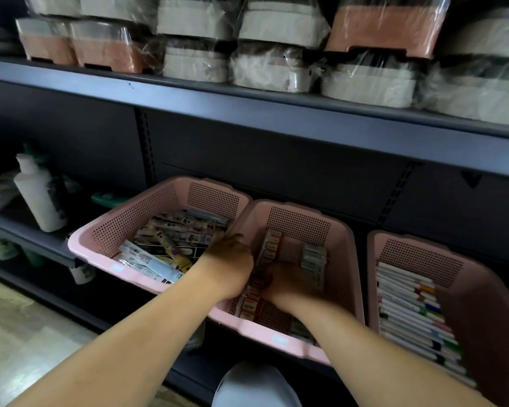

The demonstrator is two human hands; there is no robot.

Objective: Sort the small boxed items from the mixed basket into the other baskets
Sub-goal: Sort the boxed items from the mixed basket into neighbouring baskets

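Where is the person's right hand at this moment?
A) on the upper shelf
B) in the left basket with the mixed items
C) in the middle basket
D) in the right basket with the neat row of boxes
C: the right hand reaches down inside the middle basket, between its rows of small boxes.

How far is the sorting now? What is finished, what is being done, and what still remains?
Done: the right basket holds a neat line of boxes, and the middle basket already has a red-labelled row and a green stack. In hand: left hand and right hand are both at that red-labelled row; their grip is unclear. Left: the left basket still holds a jumbled pile.
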